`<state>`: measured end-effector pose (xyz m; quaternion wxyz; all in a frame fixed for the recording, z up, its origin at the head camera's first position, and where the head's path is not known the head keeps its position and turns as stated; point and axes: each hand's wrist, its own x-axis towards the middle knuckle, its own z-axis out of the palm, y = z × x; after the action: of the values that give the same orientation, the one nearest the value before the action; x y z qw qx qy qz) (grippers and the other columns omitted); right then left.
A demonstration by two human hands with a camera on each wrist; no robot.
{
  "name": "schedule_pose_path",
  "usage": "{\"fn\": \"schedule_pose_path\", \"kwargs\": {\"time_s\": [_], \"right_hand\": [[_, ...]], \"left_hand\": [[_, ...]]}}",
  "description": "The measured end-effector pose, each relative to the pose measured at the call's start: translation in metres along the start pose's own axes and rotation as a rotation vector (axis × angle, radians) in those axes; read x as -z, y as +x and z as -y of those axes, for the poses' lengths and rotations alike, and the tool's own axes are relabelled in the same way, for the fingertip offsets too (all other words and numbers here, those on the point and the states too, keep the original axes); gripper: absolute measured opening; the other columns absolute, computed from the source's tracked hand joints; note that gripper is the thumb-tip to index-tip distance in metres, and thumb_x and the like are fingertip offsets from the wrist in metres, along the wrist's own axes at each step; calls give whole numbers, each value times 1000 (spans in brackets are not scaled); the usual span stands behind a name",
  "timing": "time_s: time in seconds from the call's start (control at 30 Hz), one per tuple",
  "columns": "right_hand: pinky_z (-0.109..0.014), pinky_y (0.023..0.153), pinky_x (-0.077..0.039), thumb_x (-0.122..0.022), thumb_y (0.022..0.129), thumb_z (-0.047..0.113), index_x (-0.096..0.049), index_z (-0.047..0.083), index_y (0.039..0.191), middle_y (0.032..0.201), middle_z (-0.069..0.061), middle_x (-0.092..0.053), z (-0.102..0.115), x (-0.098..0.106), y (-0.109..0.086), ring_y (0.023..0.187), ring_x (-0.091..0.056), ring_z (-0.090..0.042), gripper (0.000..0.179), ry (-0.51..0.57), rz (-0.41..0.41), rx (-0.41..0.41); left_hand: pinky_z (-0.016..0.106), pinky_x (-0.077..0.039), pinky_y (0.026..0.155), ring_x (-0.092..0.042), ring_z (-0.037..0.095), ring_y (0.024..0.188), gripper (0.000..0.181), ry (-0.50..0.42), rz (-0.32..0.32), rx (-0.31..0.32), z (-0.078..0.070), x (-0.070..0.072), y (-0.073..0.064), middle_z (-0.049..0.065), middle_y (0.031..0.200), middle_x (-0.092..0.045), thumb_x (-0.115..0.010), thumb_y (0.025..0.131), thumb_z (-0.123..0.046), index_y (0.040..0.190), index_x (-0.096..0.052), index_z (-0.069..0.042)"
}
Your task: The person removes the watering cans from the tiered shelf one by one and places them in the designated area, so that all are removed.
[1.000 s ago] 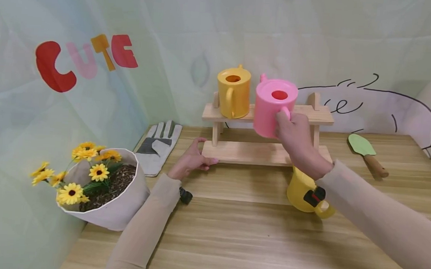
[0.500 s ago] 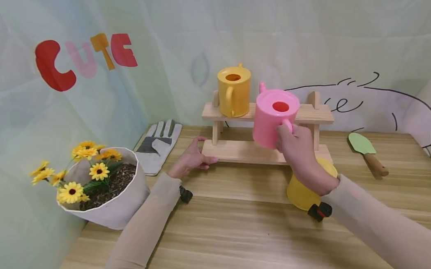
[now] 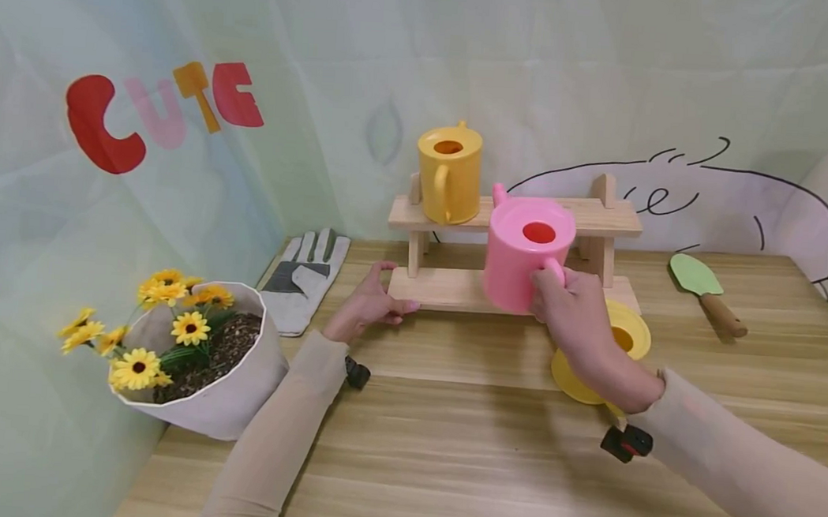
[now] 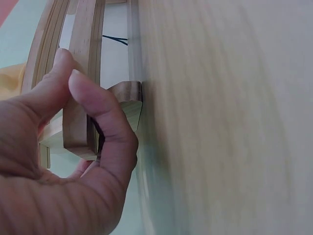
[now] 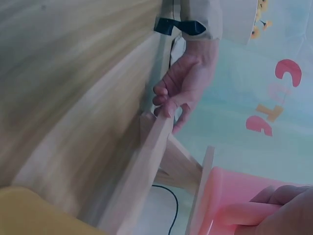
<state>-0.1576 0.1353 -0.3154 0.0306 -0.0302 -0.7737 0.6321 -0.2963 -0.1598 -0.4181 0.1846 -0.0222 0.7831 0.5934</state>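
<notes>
My right hand grips the handle of a pink watering can and holds it upright in front of the wooden two-shelf rack, at the height of the lower shelf. The right wrist view shows the pink watering can beside the same hand. My left hand pinches the left end of the lower shelf; in the left wrist view the thumb and fingers clasp the shelf's edge. A yellow watering can stands on the top shelf. Another yellow can sits on the table behind my right wrist.
A grey pot of sunflowers stands at the table's left front. A work glove lies left of the rack, and a green trowel lies at the right. A fabric backdrop closes off the rear and left.
My right hand has lowered the pink watering can from top-shelf height to the lower shelf's level, uncovering the yellow can on the table. The left hand has not moved.
</notes>
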Motion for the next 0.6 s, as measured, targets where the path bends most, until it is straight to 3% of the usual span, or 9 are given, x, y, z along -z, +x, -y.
{"fn": "schedule_pose_path", "kwargs": {"time_s": [0.33,0.6], "right_hand": [[-25,59,-37,-50,112,24,-44,9,69,58,6,-37,-12,-2,-16,59,-35,-13,46,-5,-3,-23],[-25,51,-27,-52,112,22,-46,11,65,56,5,-40,-22,-3,-23,56,-35,-12,48,9,-5,-55]], "left_hand": [[18,-56,55,-64,9,66,98,3,-5,9,-1,0,0,13,102,-63,-83,95,-1,167,-19,-19],[18,-56,55,-64,9,65,98,5,-7,1,-3,-1,-3,11,98,-65,-83,95,0,168,-19,-18]]}}
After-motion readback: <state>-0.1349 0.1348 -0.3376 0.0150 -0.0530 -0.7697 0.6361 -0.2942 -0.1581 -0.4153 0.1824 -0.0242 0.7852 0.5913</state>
